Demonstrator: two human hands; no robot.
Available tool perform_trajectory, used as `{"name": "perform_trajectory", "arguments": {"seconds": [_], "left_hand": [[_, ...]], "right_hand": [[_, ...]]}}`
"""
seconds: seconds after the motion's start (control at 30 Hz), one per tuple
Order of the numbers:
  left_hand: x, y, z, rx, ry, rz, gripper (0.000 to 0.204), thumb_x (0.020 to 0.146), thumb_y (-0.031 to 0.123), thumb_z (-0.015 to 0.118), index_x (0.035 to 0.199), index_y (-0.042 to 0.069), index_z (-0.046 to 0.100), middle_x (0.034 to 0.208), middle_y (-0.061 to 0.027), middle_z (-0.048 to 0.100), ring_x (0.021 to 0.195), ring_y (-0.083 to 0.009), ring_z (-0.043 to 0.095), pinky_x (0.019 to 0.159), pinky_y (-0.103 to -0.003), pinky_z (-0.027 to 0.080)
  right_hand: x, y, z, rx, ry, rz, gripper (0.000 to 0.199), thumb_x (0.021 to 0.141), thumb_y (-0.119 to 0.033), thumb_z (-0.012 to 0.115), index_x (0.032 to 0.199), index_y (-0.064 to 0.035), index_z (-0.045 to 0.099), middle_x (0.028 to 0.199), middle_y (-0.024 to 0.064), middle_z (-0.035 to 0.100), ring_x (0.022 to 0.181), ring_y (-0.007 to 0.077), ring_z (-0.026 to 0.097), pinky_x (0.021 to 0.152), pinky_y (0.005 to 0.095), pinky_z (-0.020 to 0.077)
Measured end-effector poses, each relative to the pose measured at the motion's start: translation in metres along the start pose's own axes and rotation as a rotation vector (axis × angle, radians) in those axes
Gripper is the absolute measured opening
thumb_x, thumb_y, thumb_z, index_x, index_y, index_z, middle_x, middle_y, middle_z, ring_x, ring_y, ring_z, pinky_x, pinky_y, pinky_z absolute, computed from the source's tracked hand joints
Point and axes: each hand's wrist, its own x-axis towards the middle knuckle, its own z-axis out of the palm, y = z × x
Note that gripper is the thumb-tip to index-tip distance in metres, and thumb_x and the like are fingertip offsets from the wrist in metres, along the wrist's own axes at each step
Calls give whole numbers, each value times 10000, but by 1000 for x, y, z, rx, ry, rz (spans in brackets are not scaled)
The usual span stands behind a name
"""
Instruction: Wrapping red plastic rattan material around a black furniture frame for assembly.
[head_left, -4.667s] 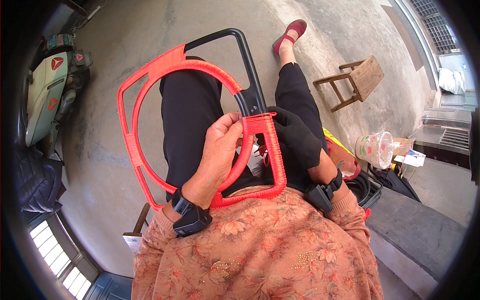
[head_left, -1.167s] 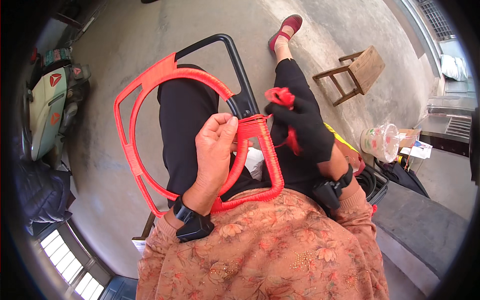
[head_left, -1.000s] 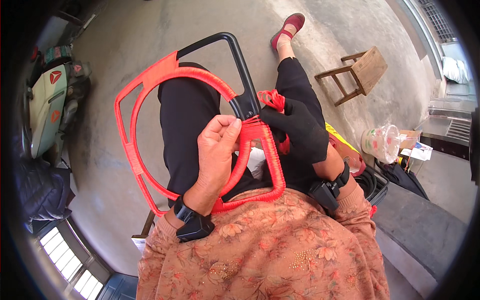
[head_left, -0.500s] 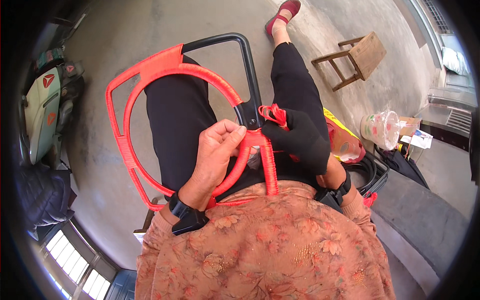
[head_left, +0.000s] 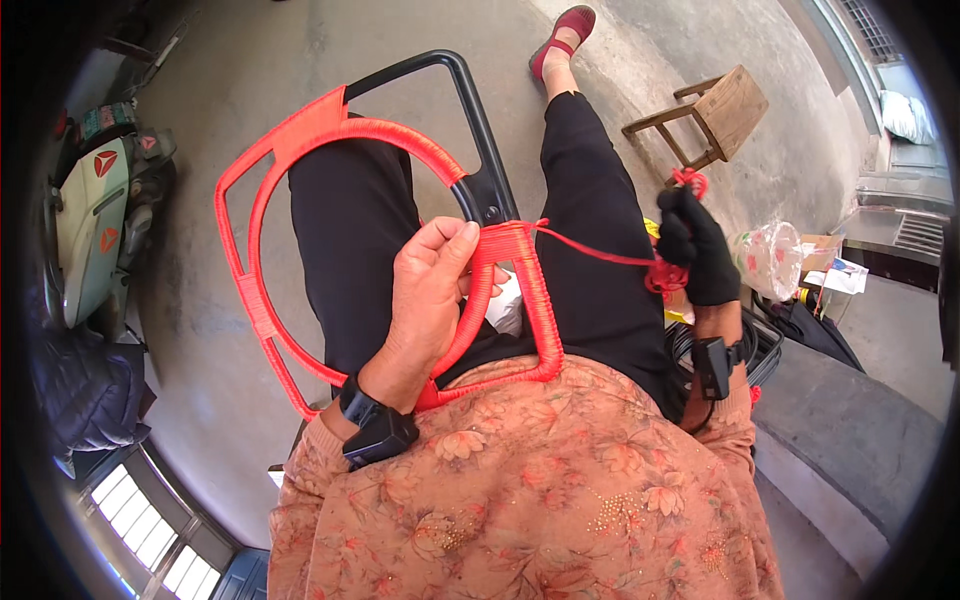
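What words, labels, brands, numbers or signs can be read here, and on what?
No words are legible.
Red-wrapped black tubular frame: no lettering seen.
Pale green scooter: red triangular emblems.
Dark panel at its upper end: lettering too blurred.
White paper sheet: print too small.

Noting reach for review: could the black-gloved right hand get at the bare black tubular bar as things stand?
Probably yes: nothing visible blocks the right hand from the black bar, though that hand holds a bundled red cord whose strand runs to the red-wrapped frame.
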Motion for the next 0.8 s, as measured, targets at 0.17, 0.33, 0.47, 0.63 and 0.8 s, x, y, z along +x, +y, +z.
{"name": "perform_trajectory", "arguments": {"seconds": [0.17,0.33,0.47,0.63,0.8], "left_hand": [[1,1,-3,-5,-21,1,92,956,157,532,940,66,536,794,-89,658,635,-159,656,563,-261,534],[0,3,1,-58,-15,-36,92,956,156,531,966,64,532,817,-93,662,661,-169,669,569,-257,543],[-1,2,2,-27,8,-16,123,956,176,534,972,55,541,835,-99,666,662,-173,672,563,-257,552],[-2,7,0,101,56,-87,157,958,199,535,944,44,554,834,-103,669,659,-168,670,577,-257,550],[-4,6,-2,11,8,-49,156,961,192,525,945,41,557,844,-109,673,668,-166,669,594,-269,549]], "right_hand": [[7,-1,-37,-364,119,-147,317,973,-317,476,994,-28,608,567,-72,363,464,29,322,443,211,243],[25,35,-91,-1034,368,-672,253,950,-215,488,933,-23,652,549,-45,432,463,47,382,443,210,254],[19,23,-69,-715,310,-342,280,948,-224,456,951,-20,647,556,-30,438,477,46,389,453,217,271],[3,-7,16,-455,35,-177,315,928,-259,467,1071,-24,620,654,-18,496,534,55,450,516,198,359],[-7,3,97,-380,16,73,314,925,-258,549,1144,-41,612,790,-27,582,635,48,532,571,193,426]]}}
